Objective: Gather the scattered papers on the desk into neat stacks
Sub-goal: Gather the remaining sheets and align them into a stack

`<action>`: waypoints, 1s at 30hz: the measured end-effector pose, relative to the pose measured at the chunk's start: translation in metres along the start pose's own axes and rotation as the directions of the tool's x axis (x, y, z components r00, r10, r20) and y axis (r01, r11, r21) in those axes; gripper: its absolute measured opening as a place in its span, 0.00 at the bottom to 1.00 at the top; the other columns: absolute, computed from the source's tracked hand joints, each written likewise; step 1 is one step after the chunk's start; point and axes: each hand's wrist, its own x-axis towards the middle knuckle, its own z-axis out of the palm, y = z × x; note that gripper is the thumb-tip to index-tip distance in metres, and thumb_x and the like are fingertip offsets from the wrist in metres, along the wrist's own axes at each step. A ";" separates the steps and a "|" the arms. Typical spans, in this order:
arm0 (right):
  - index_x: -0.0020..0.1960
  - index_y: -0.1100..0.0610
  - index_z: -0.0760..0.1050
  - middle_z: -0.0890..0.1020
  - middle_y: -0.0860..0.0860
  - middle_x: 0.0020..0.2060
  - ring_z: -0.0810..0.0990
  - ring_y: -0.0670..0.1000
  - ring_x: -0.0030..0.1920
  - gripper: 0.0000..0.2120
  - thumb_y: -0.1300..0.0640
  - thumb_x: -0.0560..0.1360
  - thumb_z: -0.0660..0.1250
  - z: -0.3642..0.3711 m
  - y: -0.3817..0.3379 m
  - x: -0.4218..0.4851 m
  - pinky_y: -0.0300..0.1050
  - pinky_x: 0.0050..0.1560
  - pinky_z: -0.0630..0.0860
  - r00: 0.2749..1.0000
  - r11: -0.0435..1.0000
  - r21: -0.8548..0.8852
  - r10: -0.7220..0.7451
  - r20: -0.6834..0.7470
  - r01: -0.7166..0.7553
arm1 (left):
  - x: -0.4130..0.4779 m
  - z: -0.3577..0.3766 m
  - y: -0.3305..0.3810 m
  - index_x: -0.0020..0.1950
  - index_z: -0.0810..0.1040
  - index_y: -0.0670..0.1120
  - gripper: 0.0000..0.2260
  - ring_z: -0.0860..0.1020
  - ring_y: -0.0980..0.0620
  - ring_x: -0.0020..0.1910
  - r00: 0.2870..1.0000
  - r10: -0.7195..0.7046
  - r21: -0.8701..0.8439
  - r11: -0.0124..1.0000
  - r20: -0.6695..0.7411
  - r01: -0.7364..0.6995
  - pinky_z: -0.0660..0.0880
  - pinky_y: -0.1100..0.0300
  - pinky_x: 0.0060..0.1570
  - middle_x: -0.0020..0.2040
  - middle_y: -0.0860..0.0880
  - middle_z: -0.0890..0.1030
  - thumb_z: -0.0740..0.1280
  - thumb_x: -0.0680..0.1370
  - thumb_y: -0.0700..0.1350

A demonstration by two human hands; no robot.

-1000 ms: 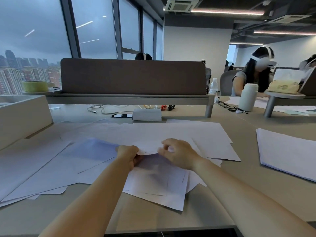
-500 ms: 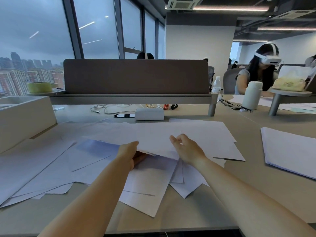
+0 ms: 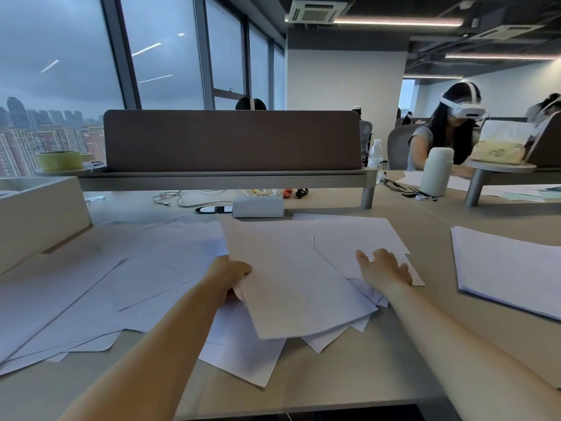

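Near the middle of the frame the left hand (image 3: 231, 275) gripped the left edge of a large sheet (image 3: 291, 278), fingers curled round it, so that the sheet tilted up above the loose papers (image 3: 249, 357) under it on the desk (image 3: 349, 378). Right of centre the right hand (image 3: 385, 268) lay palm down over more sheets (image 3: 358, 238), fingers straight and slightly apart, holding nothing; whether it pressed on them could not be told. More scattered papers (image 3: 91, 296) overlapped across the lower left of the frame. At the right edge a squared stack (image 3: 510, 268) lay well apart from the hands. Behind the sheets, at centre, stood a small white box (image 3: 258, 206), just below a brown divider panel (image 3: 233, 141).
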 end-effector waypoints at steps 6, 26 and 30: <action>0.75 0.59 0.54 0.57 0.58 0.74 0.56 0.66 0.72 0.36 0.37 0.77 0.54 -0.018 0.007 0.005 0.60 0.70 0.59 0.985 0.980 0.114 0.168 -0.047 -0.161 | 0.005 0.017 0.008 0.61 0.71 0.37 0.18 0.79 0.38 0.48 0.998 0.056 0.167 0.984 0.001 -0.056 0.77 0.49 0.46 0.55 0.37 0.78 0.67 0.72 0.35; 0.46 0.67 0.73 0.76 0.57 0.37 0.74 0.55 0.32 0.06 0.73 0.73 0.60 -0.057 0.044 0.016 0.41 0.25 0.76 0.962 0.644 0.727 0.260 0.085 -0.238 | 0.013 0.072 0.020 0.54 0.70 0.34 0.08 0.74 0.44 0.31 0.991 -0.009 0.026 1.000 0.133 0.005 0.72 0.61 0.30 0.39 0.38 0.74 0.63 0.75 0.31; 0.47 0.66 0.73 0.76 0.58 0.34 0.75 0.54 0.26 0.05 0.71 0.76 0.59 -0.064 0.052 0.007 0.33 0.16 0.66 0.968 0.657 0.723 0.242 0.068 -0.215 | 0.014 0.072 0.020 0.48 0.71 0.37 0.03 0.75 0.43 0.34 0.992 -0.051 -0.008 0.999 0.112 0.052 0.73 0.54 0.35 0.41 0.39 0.75 0.62 0.77 0.31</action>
